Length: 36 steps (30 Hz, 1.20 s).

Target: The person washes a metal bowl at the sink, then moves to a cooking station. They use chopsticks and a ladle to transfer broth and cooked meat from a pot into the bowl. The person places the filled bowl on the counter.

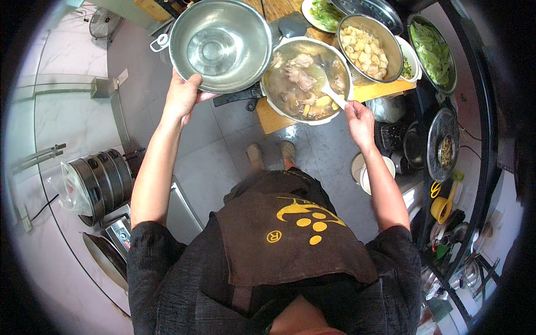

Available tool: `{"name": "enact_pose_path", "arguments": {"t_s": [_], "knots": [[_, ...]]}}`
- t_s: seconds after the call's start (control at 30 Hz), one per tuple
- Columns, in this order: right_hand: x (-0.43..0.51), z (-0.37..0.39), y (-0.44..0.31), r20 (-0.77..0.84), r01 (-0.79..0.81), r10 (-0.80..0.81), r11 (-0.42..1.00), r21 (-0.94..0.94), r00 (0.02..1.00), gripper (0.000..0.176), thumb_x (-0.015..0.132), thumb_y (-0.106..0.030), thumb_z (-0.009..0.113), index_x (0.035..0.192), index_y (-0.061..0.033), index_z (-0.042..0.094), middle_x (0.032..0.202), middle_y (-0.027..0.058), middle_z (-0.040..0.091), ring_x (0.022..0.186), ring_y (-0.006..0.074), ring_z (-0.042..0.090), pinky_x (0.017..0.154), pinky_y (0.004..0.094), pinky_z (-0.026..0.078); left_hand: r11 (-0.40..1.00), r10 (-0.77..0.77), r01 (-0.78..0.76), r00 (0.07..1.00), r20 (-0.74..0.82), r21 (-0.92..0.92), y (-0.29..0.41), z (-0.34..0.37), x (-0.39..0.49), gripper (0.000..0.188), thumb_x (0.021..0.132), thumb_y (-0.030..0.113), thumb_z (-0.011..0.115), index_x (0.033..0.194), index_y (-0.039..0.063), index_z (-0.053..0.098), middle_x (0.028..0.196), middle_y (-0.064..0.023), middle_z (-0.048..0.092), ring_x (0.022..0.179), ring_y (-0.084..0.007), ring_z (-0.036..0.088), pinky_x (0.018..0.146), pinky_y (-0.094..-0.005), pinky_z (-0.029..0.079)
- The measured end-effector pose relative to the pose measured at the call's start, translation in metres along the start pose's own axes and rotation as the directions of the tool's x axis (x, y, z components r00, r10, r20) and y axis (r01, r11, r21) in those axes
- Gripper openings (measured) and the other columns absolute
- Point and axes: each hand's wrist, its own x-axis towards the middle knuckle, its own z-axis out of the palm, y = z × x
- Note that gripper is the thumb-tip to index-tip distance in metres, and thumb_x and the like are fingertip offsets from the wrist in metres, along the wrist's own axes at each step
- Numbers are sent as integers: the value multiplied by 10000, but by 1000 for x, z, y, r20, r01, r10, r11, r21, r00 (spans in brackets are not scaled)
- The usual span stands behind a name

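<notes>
My left hand [182,96] grips the near rim of a wide stainless steel bowl [226,71], tilted so its inside faces me; only a sheen of wetness shows in it. In my right hand [360,124] is the handle of a white ladle or spoon [333,93], its head dipped in broth. That broth fills a round pot [271,97], which also holds pieces of meat [302,79] and some yellow chunks [323,101]. Bowl and pot sit side by side, their rims overlapping in view. A black pot handle [234,98] points left beneath the bowl.
Right of the pot stand a steel pot of pale yellow chunks [365,52] and a white bowl of chopped garnish [407,69]. Leafy greens fill a plate [322,16] and a basin [433,54]. White buckets [379,171] stand on the tiled floor. Stacked steamers [100,182] are at left.
</notes>
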Motion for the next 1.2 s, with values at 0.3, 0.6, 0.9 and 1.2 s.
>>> {"name": "enact_pose_path", "arguments": {"t_s": [0.3, 0.6, 0.9, 1.2], "knots": [[-3, 0, 18, 245, -268, 152, 780, 565, 958, 201, 900, -184, 530, 798, -42, 630, 563, -49, 466, 493, 50, 370, 452, 225, 280, 998, 38, -40, 999, 35, 41, 7, 4, 6, 591, 808, -28, 405, 1344, 64, 175, 1197, -189, 470, 922, -257, 624, 651, -317, 598], [-25, -15, -49, -42, 48, -61, 966, -252, 997, 186, 851, -224, 539, 858, -62, 631, 676, 182, 609, 690, 378, 603, 620, 465, 460, 991, 83, -87, 996, 46, 99, 6, 3, 10, 660, 814, -18, 419, 1389, 111, 121, 1223, -199, 455, 923, -247, 627, 626, -299, 597], [-10, 25, -26, 129, -126, 89, 942, 313, 988, 217, 905, -189, 508, 779, -41, 605, 556, -2, 514, 465, 96, 438, 447, 268, 344, 985, 99, -101, 995, 17, 141, 7, -2, 5, 716, 806, -30, 418, 1413, 130, 75, 1239, -214, 440, 916, -264, 630, 608, -310, 600], [-20, 7, -9, 423, -488, 261, 610, 624, 868, 166, 930, -197, 496, 882, -87, 610, 616, -65, 484, 452, 5, 335, 381, 164, 229, 942, 187, -193, 981, 48, 273, 8, 10, 8, 789, 820, 6, 458, 1424, 81, -44, 1242, -228, 445, 911, -252, 625, 594, -290, 593]]}}
